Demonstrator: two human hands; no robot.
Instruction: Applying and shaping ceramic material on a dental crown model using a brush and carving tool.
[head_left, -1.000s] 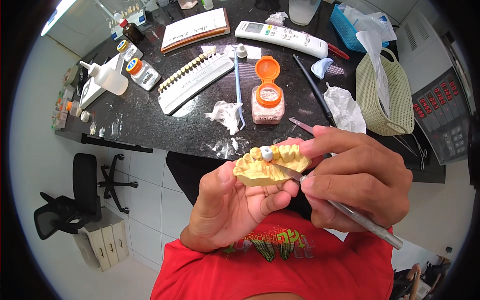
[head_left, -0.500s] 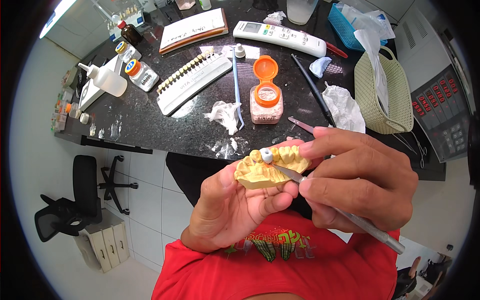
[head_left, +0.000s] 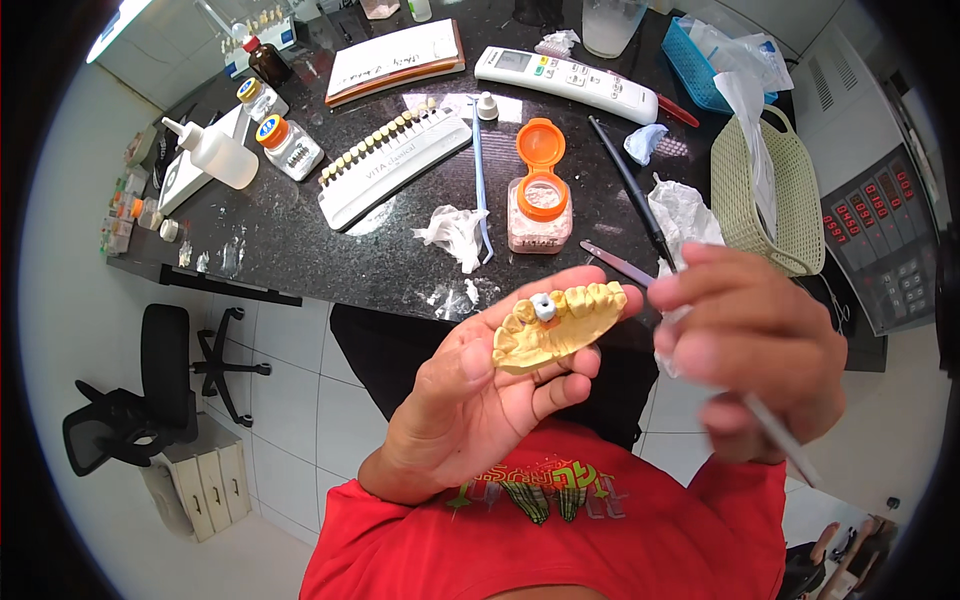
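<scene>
A yellow dental cast with a row of teeth and one pale grey-blue tooth with a dark hole is held in my left hand, fingers curled beneath and thumb at its left end. My right hand, smeared by motion, is to the right of the cast and apart from it. Its fingers are closed around a silver carving knife, whose handle end sticks out below the palm; the blade is not visible. Beyond my right fingertips lie a dark slim rod and a flat metal blade.
On the black bench stand an open orange-lidded jar of pink powder, a tooth shade guide, a blue stick tool and crumpled tissue. A remote control, woven basket and squeeze bottle lie further out.
My right hand has drawn the carving knife away from the cast, to the right. My left hand has tilted the cast, its right end now higher.
</scene>
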